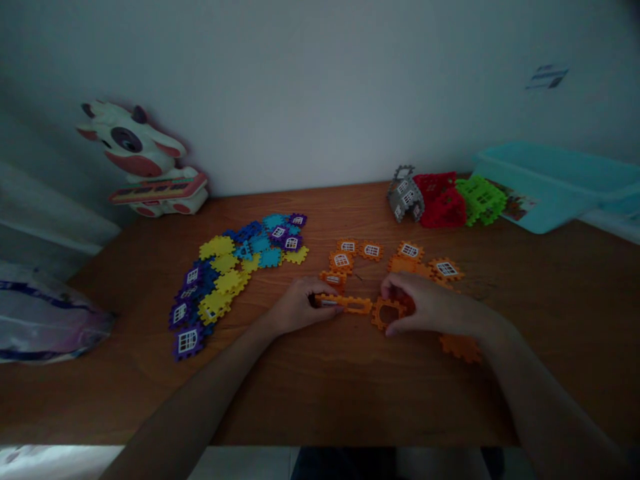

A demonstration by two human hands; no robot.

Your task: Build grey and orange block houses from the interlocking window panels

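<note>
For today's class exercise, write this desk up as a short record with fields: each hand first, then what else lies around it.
Left hand: holds orange bar-shaped tile
Right hand: pinches orange ring tile
Nearby: orange window tiles
Also on desk: blue, purple and yellow tiles; grey, red and green tile houses; cow toy
Surface: wooden desk

The left hand (300, 307) hides one end of the orange strip (350, 305). The right hand (430, 303) covers a dark piece (404, 301). The blue tub (555, 187) goes past the picture's right edge.

A wooden table (360, 400) carries scattered orange plastic tiles (410, 251), a yellow-blue-purple tile heap (217, 248), and toy houses (440, 200)
</note>
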